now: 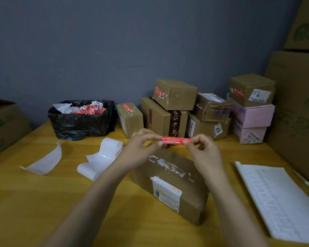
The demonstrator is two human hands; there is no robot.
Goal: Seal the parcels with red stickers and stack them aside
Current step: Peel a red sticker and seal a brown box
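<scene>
The brown parcel [169,177] lies slantwise on the yellow worktop [43,202], a white shipping label on its near side. Above its far end, both hands hold a red sticker [176,141] stretched level between them. The left hand [141,145] pinches the sticker's left end between thumb and forefinger. The right hand [203,150] pinches the right end the same way, its other fingers curled in. The sticker does not touch the parcel.

Behind the parcel stands a pile of boxes [175,95], several bearing red stickers. Left of the parcel lie curled white backing strips [103,157]. Further back on that side sits a bin lined with a black bag [80,120], holding red and white scraps. Right of the parcel lies a ruled paper sheet [278,202].
</scene>
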